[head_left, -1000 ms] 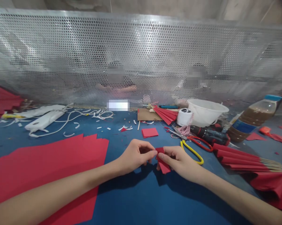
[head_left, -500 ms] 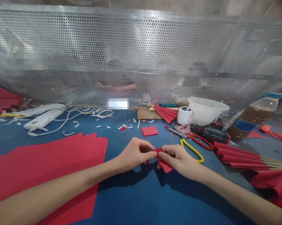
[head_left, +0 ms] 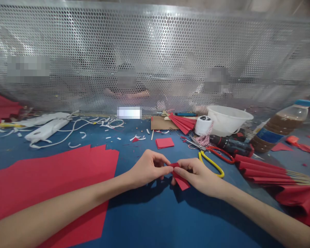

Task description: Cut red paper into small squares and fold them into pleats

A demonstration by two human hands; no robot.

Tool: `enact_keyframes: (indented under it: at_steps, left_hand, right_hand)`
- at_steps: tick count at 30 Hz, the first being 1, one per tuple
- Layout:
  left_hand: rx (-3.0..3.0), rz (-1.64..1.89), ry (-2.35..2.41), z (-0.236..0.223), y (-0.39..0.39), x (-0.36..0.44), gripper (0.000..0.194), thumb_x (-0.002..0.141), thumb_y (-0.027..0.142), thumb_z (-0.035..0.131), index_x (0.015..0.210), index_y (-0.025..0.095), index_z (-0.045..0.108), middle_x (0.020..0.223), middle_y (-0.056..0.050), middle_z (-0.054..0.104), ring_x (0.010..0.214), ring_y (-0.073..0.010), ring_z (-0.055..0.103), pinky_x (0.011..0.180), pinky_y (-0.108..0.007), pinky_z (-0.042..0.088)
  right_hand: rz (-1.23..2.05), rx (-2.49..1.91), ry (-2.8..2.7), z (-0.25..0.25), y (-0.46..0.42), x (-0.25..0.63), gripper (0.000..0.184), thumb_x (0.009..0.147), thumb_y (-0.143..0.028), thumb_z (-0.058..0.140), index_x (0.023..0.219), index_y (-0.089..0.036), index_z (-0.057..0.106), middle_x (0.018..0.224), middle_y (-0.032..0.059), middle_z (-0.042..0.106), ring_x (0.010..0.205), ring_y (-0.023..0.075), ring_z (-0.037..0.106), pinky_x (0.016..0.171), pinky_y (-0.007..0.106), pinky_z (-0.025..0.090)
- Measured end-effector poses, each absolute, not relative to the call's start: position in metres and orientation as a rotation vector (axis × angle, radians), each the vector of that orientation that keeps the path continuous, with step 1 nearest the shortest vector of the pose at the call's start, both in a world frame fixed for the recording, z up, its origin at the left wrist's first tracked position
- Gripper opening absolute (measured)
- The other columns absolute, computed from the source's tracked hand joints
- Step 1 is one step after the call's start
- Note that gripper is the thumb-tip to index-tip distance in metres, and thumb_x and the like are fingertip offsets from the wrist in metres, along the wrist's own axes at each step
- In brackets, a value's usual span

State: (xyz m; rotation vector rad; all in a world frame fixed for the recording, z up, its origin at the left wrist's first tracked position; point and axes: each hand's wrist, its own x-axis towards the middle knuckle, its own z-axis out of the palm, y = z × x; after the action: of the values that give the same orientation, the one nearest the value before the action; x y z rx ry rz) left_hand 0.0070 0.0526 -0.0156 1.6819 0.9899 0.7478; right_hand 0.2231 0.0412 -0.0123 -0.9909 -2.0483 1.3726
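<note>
A small piece of folded red paper [head_left: 181,182] is pinched between both hands above the blue table. My left hand [head_left: 152,168] grips its upper left edge between thumb and forefinger. My right hand [head_left: 194,174] holds it from the right, thumb on the front, and the lower end hangs free below. Fingers hide part of the fold. Just beyond lies a short stack of red paper pieces [head_left: 164,143]. Large red sheets [head_left: 74,168] lie under and beside my left forearm. Near my right hand are scissors with red and yellow handles [head_left: 213,167].
Behind stands a perforated metal panel [head_left: 155,44]. At the right are a white bowl [head_left: 228,120], a string spool [head_left: 202,126], a power drill [head_left: 231,144], a brown-filled bottle [head_left: 278,127] and pleated red paper fans [head_left: 263,170]. A white power strip [head_left: 47,131] and paper scraps lie at the left.
The lower end of the folded red paper has swung slightly to the right between my fingers. Both hands keep their pinch. The view has tilted down a little.
</note>
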Motion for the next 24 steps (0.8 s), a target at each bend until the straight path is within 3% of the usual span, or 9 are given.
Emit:
enact_keyframes:
  at_steps: [7,15,24]
  left_hand:
    - [1.67,0.755,1.007,-0.0142,0.0537,0.0069,0.024,0.082,0.035,0.072,0.083,0.012,0.075,0.053,0.001,0.062,0.041,-0.007,0.049,0.04,-0.017,0.035]
    - [1.67,0.733,1.013,-0.0152,0.0548,0.0076,0.025,0.08,0.037,0.074,0.082,0.012,0.074,0.054,0.0,0.062,0.041,-0.008,0.052,0.04,-0.018,0.04]
    - [1.694,0.691,1.023,-0.0155,0.0522,0.0082,0.021,0.082,0.032,0.069,0.08,0.011,0.074,0.056,-0.001,0.064,0.041,-0.0081,0.052,0.039,-0.017,0.039]
  right_hand:
    - [1.269,-1.006,-1.99,-0.0159,0.0437,0.222,0.034,0.098,-0.044,0.055,0.083,-0.015,0.064,0.063,-0.0015,0.06,0.056,0.0117,0.054,0.055,0.022,0.038]
    - [1.183,-1.042,-2.034,-0.0176,0.0441,0.2234,0.031,0.099,-0.041,0.053,0.086,-0.015,0.064,0.063,-0.0036,0.054,0.056,0.0102,0.041,0.052,0.023,0.03]
    - [1.223,-1.047,-1.968,-0.0175,0.0446,0.2214,0.029,0.097,-0.041,0.057,0.087,-0.015,0.066,0.067,-0.0015,0.06,0.059,0.0108,0.046,0.054,0.023,0.033]
